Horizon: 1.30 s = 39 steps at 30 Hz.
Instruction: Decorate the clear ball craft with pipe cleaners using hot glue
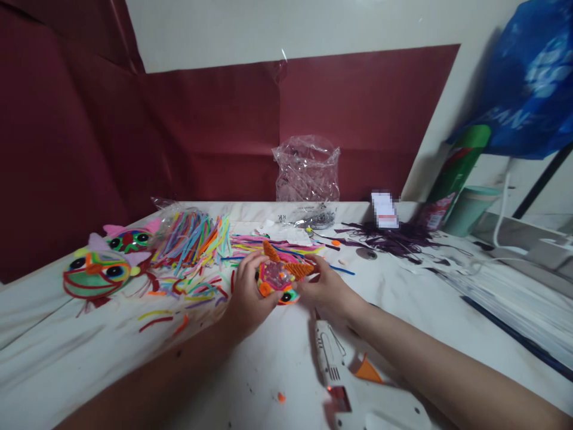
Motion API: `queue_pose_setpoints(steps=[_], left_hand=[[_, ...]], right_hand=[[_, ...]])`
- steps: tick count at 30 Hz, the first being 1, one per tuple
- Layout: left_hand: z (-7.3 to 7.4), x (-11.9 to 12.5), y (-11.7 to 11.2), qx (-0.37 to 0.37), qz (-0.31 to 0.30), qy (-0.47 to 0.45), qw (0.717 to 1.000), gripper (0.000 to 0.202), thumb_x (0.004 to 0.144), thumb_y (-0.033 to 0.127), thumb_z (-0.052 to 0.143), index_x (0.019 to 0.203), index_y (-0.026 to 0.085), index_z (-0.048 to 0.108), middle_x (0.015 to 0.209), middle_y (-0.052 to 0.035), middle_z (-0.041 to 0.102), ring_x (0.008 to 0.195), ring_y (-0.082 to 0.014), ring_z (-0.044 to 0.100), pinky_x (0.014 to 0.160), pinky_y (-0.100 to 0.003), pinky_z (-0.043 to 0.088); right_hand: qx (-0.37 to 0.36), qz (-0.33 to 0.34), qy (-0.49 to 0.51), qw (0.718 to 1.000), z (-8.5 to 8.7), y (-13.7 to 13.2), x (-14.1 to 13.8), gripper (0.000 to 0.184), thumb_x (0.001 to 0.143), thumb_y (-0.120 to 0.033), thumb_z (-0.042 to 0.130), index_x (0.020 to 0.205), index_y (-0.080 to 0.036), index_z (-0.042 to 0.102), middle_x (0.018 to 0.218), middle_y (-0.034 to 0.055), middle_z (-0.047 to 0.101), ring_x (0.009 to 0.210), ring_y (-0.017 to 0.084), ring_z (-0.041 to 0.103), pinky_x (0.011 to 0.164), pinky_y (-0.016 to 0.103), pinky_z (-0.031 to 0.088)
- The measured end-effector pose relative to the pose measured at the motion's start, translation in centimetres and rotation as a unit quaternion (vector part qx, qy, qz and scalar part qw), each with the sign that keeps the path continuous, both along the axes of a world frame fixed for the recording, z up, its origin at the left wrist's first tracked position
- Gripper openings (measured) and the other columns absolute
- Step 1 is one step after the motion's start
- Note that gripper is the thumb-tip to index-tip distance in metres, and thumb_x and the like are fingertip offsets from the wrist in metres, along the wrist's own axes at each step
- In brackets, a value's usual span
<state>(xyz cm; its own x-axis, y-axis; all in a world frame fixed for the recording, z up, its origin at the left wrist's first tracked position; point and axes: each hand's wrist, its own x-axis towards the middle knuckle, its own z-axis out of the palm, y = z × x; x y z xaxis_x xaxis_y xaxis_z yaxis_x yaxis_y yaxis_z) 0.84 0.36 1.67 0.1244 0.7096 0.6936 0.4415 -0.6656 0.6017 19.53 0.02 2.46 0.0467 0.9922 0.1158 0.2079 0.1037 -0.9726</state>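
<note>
Between my two hands, just above the table, is a small colourful animal-head craft [278,276] with orange ear-like pieces, a pink-edged clear middle and a black-and-green eye. My left hand [250,292] is closed around its left side, thumb along the lower edge. On the other side, my right hand [329,288] pinches near the right orange piece, its fingertips partly hidden. A white hot glue gun [353,382] with an orange trigger lies below my right hand, a small red light showing. Behind the craft lie loose coloured pipe cleaners [250,242].
Two similar craft heads, one in front [96,272], sit at the left beside a bundle of pipe cleaners [194,239]. A clear plastic bag [308,170] stands at the back. Dark purple strands [389,239], a green cup [470,209] and a blue bag [528,77] are at right.
</note>
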Motion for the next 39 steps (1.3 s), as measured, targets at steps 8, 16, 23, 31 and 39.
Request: queue_pose_setpoints(steps=[8,16,23,31,39], left_hand=[[-1.2,-0.5,1.3,-0.241,-0.159,-0.126,0.949,0.077,0.066,0.026,0.071,0.134,0.021,0.036,0.13,-0.0121,0.055,0.117,-0.0286,0.055,0.095,-0.04,0.048],[-1.4,-0.7,2.0,-0.29,-0.248,-0.209,0.9,0.072,0.066,0.025,0.073,0.13,0.021,0.04,0.129,-0.0119,0.056,0.114,-0.0294,0.057,0.089,-0.037,0.051],[-1.0,-0.1,1.2,-0.262,-0.189,-0.195,0.926,0.072,0.066,0.021,0.07,0.131,0.018,0.039,0.131,-0.0125,0.053,0.117,-0.0286,0.054,0.096,-0.038,0.047],[-0.7,-0.2,1.1,-0.203,-0.13,-0.087,0.967,0.069,0.068,0.021,0.064,0.132,0.014,0.04,0.133,-0.0166,0.049,0.121,-0.03,0.051,0.1,-0.042,0.044],[2.8,-0.7,-2.6,-0.161,-0.004,0.026,0.987,0.069,0.065,0.016,0.063,0.131,0.021,0.044,0.136,-0.0104,0.047,0.125,-0.0296,0.046,0.103,-0.042,0.04]], right_hand=[[-0.049,0.035,0.027,0.998,-0.3,0.0,0.0,0.074,0.061,-0.03,0.078,0.127,-0.02,0.045,0.091,0.0026,0.065,0.064,0.015,0.061,0.055,0.026,0.049],[-0.036,0.044,0.032,0.998,-0.8,0.1,0.0,0.063,0.064,-0.03,0.075,0.121,-0.021,0.05,0.082,-0.0008,0.066,0.058,0.014,0.06,0.054,0.026,0.048],[-0.014,0.05,0.031,0.998,-0.4,-0.2,-0.2,0.055,0.064,-0.024,0.071,0.116,-0.021,0.052,0.089,0.0009,0.067,0.064,0.016,0.063,0.057,0.027,0.049],[-0.002,0.074,0.036,0.997,0.4,-0.7,-0.3,0.056,0.063,-0.022,0.067,0.116,-0.018,0.051,0.093,0.0037,0.068,0.072,0.019,0.064,0.064,0.031,0.051],[0.022,0.114,0.016,0.993,3.1,-2.7,-0.5,0.055,0.06,-0.023,0.068,0.114,-0.018,0.058,0.092,0.0025,0.07,0.086,0.022,0.064,0.074,0.031,0.05]])
